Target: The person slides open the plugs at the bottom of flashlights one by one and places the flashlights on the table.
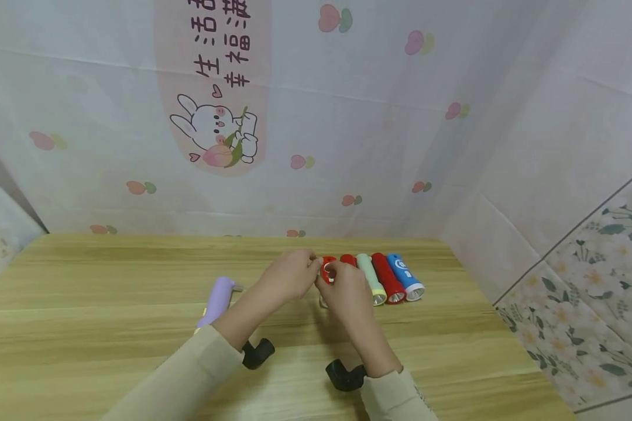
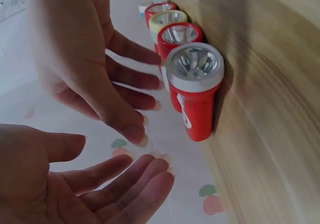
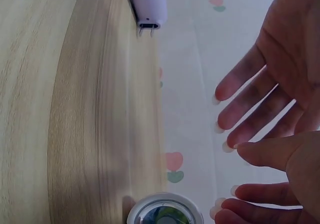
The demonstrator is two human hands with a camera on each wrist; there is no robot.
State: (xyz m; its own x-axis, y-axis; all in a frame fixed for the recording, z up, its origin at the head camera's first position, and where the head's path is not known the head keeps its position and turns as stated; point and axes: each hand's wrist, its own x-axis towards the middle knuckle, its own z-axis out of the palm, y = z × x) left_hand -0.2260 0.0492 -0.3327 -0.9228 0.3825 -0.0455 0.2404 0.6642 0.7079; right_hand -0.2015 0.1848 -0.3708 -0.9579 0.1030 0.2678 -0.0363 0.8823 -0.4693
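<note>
Both hands hover close together above a red flashlight with a white rim (image 2: 199, 112), at the near-left end of a row. My left hand (image 1: 292, 275) has its fingers extended and holds nothing. Beside it, my right hand (image 1: 349, 292) has loosely bent fingers, their tips near the red flashlight; whether they touch it I cannot tell. In the row lie another red flashlight (image 2: 181, 33), a pale green one (image 1: 367, 271), a further red one (image 1: 388, 278) and a blue one (image 1: 404, 276). The right wrist view catches only the white rim's lens (image 3: 165, 216).
Left of the hands lies a purple tube (image 1: 219, 298) with metal plug prongs (image 3: 146, 31) sticking out. Black wrist mounts (image 1: 258, 354) show below the wrists. A printed curtain (image 1: 347, 134) hangs behind the wooden table (image 1: 110, 304) and along its right side.
</note>
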